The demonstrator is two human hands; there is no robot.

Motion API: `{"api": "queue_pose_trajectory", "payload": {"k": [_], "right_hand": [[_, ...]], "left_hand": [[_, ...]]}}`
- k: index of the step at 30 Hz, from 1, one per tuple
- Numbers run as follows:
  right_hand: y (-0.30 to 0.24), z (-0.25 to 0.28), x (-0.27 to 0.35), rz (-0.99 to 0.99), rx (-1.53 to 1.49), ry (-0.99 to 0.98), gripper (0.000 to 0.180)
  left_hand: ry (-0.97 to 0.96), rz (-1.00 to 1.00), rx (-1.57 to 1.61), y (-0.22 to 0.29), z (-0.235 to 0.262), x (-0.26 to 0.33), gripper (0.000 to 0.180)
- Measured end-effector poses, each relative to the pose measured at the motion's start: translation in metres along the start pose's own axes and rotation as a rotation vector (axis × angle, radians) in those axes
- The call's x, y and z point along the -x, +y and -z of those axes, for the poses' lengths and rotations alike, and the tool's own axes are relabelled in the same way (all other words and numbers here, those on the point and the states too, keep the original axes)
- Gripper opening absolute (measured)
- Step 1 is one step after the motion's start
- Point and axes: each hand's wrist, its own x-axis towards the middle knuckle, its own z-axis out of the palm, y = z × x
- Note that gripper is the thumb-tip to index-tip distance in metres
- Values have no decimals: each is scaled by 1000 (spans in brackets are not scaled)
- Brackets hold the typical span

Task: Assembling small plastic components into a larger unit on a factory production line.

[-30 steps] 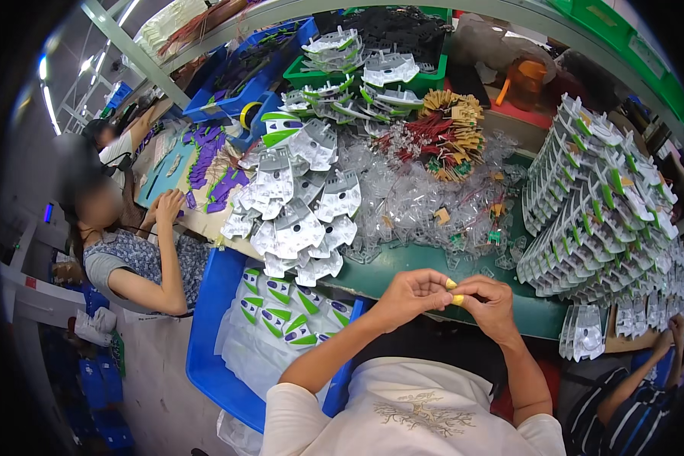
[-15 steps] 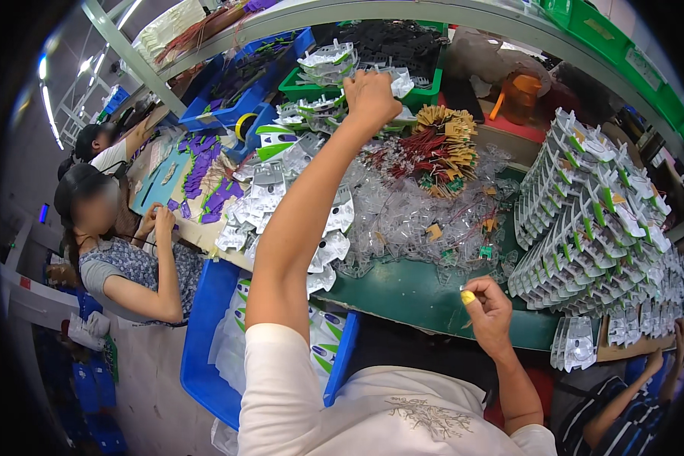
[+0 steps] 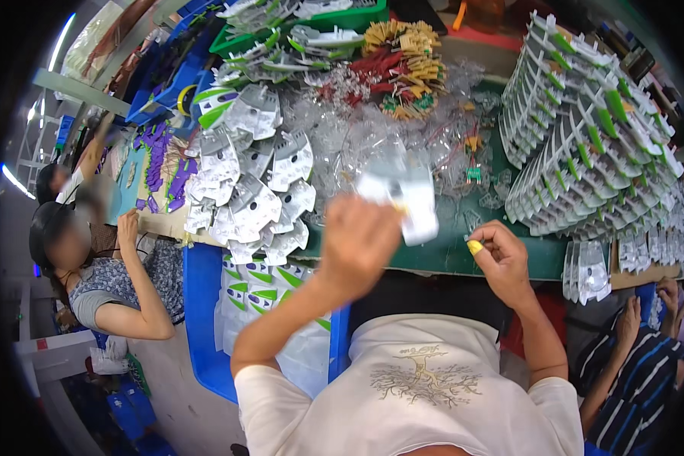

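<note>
My left hand [image 3: 361,247] is closed on a white plastic housing part [image 3: 418,201], blurred by motion, above the front of the green table. Its fingers grip the near side of the part. To the right, my right hand [image 3: 503,266] is held at the table's front edge, a yellow cover [image 3: 475,247] on its thumb. Its thumb and forefinger are pinched at what looks like a small clear plastic piece [image 3: 470,220], hard to make out. Behind both hands lies a heap of clear plastic pieces [image 3: 365,144], with red-wired parts with yellow ends [image 3: 406,64] beyond.
White housings pile up [image 3: 251,190] at the left, and tall stacks of white-green housings [image 3: 593,144] stand at the right. A blue bin [image 3: 205,327] with white-green parts sits below the table's left edge. Co-workers [image 3: 121,281] sit at the left and right [image 3: 634,365].
My left hand has come back from the green bin at the far side with a white housing part. My right hand stays pinched near the table edge. The view has tilted down.
</note>
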Motion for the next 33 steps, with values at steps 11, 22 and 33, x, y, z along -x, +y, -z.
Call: {"api": "queue_pose_trajectory", "payload": {"k": [11, 22, 33], "right_hand": [[-3, -40, -8, 369, 592, -241, 14], [-5, -47, -2, 395, 811, -420, 13], [-6, -32, 13, 328, 767, -344, 25]], "left_hand": [[-232, 159, 142, 56, -52, 89, 38], [6, 315, 488, 4, -63, 37, 20], [-132, 454, 270, 8, -76, 22, 18]]}}
